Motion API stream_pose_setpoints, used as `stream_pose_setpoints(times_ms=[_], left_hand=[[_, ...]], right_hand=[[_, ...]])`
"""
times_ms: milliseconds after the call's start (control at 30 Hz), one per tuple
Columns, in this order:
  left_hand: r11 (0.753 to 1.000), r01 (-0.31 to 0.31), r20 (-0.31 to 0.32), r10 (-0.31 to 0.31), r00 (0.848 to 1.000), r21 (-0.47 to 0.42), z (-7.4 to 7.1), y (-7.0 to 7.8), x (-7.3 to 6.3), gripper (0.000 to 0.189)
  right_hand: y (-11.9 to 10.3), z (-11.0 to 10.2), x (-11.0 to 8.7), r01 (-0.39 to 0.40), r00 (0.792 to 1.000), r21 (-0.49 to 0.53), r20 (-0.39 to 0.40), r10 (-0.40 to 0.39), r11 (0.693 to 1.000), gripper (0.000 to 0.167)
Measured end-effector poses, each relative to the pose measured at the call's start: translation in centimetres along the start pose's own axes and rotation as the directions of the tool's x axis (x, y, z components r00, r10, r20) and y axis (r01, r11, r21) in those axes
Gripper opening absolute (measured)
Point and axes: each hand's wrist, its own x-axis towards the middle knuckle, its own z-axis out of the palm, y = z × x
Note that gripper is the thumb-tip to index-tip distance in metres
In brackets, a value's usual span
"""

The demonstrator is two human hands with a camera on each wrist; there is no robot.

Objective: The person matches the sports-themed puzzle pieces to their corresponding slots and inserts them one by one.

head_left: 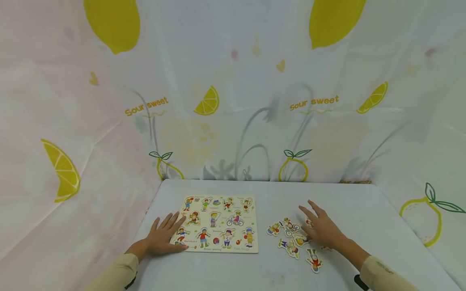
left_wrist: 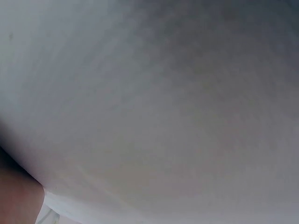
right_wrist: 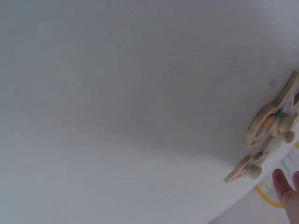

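Note:
A wooden puzzle board (head_left: pixel 227 222) printed with sports figures lies on the left half of the table. My left hand (head_left: pixel 164 235) rests on its left edge, fingers spread and straight. To the right of the board, several loose puzzle pieces (head_left: pixel 290 247) lie in a scattered group. My right hand (head_left: pixel 322 228) hovers over the right side of that group with relaxed, spread fingers, holding nothing, and partly covers some pieces. In the right wrist view, puzzle pieces (right_wrist: pixel 266 122) with small round knobs lie near the fingers (right_wrist: pixel 283 186). The left wrist view shows mostly white table surface.
The table (head_left: pixel 364 226) has a white cover. One puzzle piece (head_left: pixel 314 260) lies closest to the front edge. Behind and at both sides hangs a curtain (head_left: pixel 233 133) printed with lemons.

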Motion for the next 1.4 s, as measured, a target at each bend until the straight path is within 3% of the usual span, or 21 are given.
stream_pose_setpoints(times_ms=[167, 300, 433, 567, 800, 1133, 1400], left_hand=[[0.999, 0.014, -0.013, -0.013, 1.0, 0.034, 0.0, -0.3, 0.0, 0.103], [1.0, -0.031, -0.061, 0.031, 0.998, 0.003, 0.4, -0.4, -0.2, 0.101], [0.997, -0.063, -0.072, 0.06, 0.996, -0.044, 0.7, -0.3, -0.5, 0.099], [0.996, -0.068, -0.065, 0.065, 0.996, -0.053, 0.8, 0.0, -0.4, 0.098], [0.999, -0.012, -0.041, 0.013, 0.999, 0.035, 1.1, -0.6, 0.4, 0.101], [0.999, 0.022, -0.031, -0.021, 0.999, 0.037, 1.4, -0.9, 0.4, 0.105], [1.0, 0.008, -0.032, -0.008, 0.999, -0.001, 0.8, -0.3, 0.0, 0.103]], right_hand=[[1.2, 0.0, -0.4, -0.021, 1.0, 0.092, -0.018, 0.022, 0.996, 0.059], [1.9, -0.1, -1.1, -0.09, 0.996, 0.15, 0.017, 0.088, 0.985, 0.05], [2.2, -0.5, -2.1, -0.151, 0.988, 0.15, -0.002, 0.153, 0.977, 0.046], [2.8, -1.3, -2.7, -0.232, 0.972, 0.094, -0.005, 0.234, 0.968, 0.045], [4.1, -2.1, -3.0, -0.37, 0.928, 0.177, 0.12, 0.353, 0.912, 0.026], [4.4, -2.1, -3.0, -0.363, 0.932, 0.2, 0.095, 0.35, 0.91, 0.02], [5.1, -2.4, -2.3, -0.342, 0.937, 0.22, 0.152, 0.314, 0.913, 0.018]])
